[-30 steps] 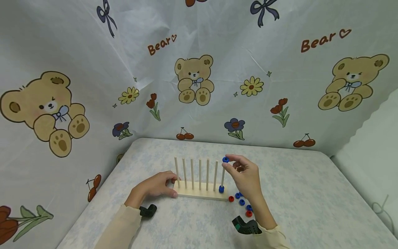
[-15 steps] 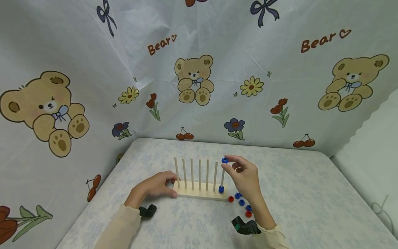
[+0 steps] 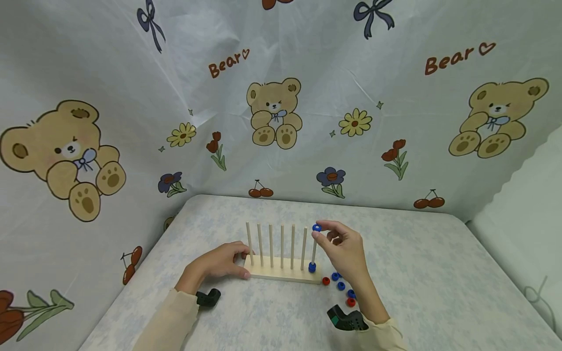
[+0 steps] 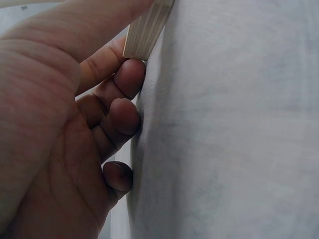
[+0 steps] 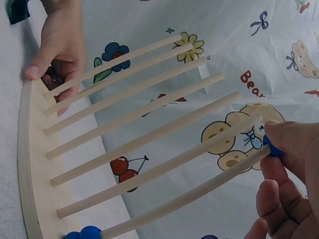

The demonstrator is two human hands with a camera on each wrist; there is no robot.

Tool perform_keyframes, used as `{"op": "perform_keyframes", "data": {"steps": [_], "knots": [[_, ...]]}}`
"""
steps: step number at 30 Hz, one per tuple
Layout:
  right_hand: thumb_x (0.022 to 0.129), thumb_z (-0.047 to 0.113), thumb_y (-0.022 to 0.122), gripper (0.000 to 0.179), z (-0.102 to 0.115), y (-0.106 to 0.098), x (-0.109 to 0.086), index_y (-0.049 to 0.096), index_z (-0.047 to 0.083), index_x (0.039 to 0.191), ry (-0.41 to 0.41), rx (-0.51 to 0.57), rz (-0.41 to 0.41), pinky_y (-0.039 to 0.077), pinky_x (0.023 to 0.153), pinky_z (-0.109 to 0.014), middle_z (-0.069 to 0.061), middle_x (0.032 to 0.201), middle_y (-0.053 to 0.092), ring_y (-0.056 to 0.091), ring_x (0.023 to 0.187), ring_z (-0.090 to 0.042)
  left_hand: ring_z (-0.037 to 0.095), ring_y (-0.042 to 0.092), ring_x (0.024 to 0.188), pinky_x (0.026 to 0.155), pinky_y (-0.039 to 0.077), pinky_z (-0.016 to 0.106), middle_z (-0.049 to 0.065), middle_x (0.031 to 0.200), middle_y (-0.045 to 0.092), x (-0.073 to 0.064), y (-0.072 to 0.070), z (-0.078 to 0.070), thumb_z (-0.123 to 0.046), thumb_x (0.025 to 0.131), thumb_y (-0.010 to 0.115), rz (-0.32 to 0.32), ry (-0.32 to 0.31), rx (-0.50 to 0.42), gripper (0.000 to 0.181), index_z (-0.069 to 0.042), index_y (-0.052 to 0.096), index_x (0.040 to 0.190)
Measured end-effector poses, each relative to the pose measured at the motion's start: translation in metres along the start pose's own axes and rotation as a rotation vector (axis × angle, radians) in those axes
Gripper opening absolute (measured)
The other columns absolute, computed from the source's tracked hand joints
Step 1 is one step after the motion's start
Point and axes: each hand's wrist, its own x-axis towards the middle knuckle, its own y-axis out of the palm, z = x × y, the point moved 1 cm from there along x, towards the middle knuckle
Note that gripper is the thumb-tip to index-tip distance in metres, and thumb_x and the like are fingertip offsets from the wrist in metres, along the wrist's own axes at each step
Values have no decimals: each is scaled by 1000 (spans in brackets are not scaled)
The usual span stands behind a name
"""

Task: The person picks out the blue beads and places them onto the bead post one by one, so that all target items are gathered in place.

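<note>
In the head view a pale wooden pegboard (image 3: 283, 276) with a row of several upright pegs stands on the table. My left hand (image 3: 221, 260) grips its left end, thumb on the near side and fingers behind; the left wrist view shows the corner of the base (image 4: 144, 37) between them. My right hand (image 3: 348, 249) pinches a blue bead (image 3: 316, 227) between thumb and index finger at the top of the rightmost peg (image 5: 199, 191). Low on that same peg sit blue beads (image 5: 89, 232), against the base.
Right of the pegboard lie loose beads: a red bead (image 3: 326, 281) by its corner, several blue ones (image 3: 341, 286), and another red bead (image 3: 351, 302) near my right wrist. A bear-printed cloth (image 3: 276, 170) hangs behind the table.
The right hand and its pinched blue bead have come slightly left and down onto the tip of the rightmost peg. The left hand has stayed on the pegboard's end.
</note>
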Motion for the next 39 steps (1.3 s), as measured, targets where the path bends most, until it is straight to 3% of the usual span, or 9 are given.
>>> {"op": "perform_keyframes", "data": {"steps": [22,39], "knots": [[89,27,78,21,-3,0,0,75,21,109,26,7,50,47,70,-25,2,101,70,58,78,-14,15,48,92,80,40,33,-8,101,57,1,1,-1,-46,72,88,-12,-74,-10,48,-33,67,113],[90,28,77,19,-4,-7,2,75,21,107,37,16,30,48,72,-25,2,102,72,59,80,-14,17,48,91,78,39,32,-5,100,57,1,1,-3,-42,73,89,-9,-63,-30,47,-30,67,113]]}}
